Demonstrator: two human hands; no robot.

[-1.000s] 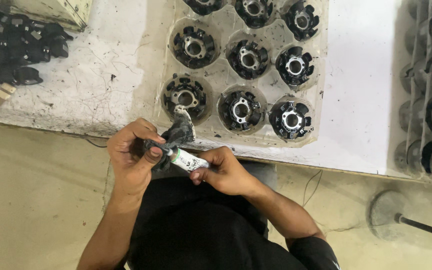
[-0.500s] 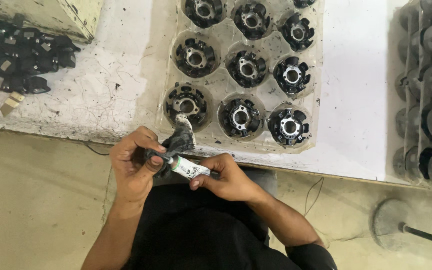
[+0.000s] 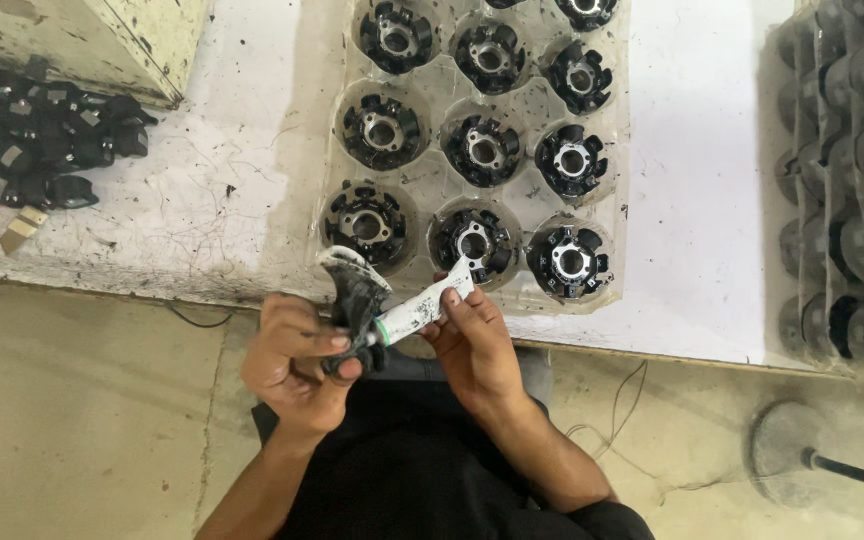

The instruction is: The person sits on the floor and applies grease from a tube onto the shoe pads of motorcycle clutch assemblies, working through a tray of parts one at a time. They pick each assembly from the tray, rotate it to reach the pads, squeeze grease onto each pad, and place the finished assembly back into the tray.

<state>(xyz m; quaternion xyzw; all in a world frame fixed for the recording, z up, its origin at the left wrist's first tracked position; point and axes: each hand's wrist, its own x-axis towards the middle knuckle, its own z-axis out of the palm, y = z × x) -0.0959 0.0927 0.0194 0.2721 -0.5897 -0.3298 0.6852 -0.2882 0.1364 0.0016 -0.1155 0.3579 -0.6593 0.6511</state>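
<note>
White plastic, a small squeeze tube [image 3: 420,310], is sitting between both hands at the near edge of the surface [image 3: 712,200]. The right hand [image 3: 472,340] is closed on the tube's flat end, and the left hand [image 3: 297,360] is clamped on a black part [image 3: 357,300] wrapped partly in a dirty cloth. Compared with a moment before, the tube is now tilting up more, its flat end rising toward the far right over the clear tray [image 3: 422,185] of black round parts, and its cap end is pressing against the held part. To my judgement, paste is being applied to this part. Loose black pieces [image 3: 37,150] are lying far left.
</note>
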